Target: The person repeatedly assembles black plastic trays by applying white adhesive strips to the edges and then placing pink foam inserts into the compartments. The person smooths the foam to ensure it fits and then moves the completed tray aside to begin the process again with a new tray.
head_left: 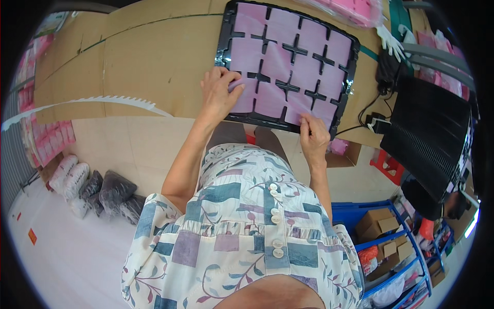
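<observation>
A black plastic tray [224, 40] lies on a cardboard-covered table [149, 62], its compartments filled with several pink square pads [303, 67]. My left hand [218, 92] rests on the tray's near left corner, fingers pressing a pink pad [242, 98] there. My right hand [313, 135] sits at the tray's near edge, fingers pinching the edge of a pink pad [296, 114] in the front row.
A stack of black trays [429, 134] stands to the right, with a black power adapter and cable [378, 122] beside it. White gloves [391, 44] and bagged pink goods [355, 11] lie at the back right. Blue shelving with cardboard boxes [381, 221] is at lower right; dark bags [113, 193] sit on the floor left.
</observation>
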Demonstrator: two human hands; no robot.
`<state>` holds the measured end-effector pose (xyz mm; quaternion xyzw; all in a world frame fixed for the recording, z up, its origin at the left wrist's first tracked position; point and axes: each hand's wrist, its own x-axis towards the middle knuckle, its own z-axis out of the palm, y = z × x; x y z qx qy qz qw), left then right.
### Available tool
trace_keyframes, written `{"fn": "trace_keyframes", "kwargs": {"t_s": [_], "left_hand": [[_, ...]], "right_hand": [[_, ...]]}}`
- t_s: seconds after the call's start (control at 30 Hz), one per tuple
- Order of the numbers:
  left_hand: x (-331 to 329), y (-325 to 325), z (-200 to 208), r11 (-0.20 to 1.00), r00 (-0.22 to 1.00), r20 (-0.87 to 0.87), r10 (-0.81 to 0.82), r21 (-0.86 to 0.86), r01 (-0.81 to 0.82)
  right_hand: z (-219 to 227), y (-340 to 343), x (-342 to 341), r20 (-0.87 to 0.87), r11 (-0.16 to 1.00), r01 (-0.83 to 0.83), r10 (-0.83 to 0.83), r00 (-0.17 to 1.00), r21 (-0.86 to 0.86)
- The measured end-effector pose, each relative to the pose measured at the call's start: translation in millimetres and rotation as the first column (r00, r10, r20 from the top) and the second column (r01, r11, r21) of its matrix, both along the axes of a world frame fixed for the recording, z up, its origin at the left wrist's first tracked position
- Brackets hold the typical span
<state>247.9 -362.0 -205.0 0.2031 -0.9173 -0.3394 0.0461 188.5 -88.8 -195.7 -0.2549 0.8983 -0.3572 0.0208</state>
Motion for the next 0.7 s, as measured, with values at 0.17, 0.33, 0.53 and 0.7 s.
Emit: {"fn": "trace_keyframes", "kwargs": {"t_s": [0.17, 0.33, 0.53, 0.7], "left_hand": [[-3, -10, 4, 0.908, 0.964, 0.25, 0.087, 0.378, -0.18], [-2, -12, 5, 0.801, 0.969, 0.232, 0.09, 0.562, -0.208], [-2, -13, 15, 0.577, 0.975, 0.195, 0.11, 0.786, -0.222], [-13, -7, 23, 0.342, 0.982, 0.087, 0.165, 0.929, -0.14]], "right_hand": [[-9, 37, -9, -0.11, 0.964, 0.25, -0.24, 0.965, 0.089], [-19, 49, -9, -0.124, 0.949, 0.264, -0.245, 0.962, 0.171], [-24, 47, -9, -0.114, 0.951, 0.252, -0.234, 0.965, 0.178], [-27, 49, -9, -0.13, 0.949, 0.25, -0.228, 0.965, 0.192]]}}
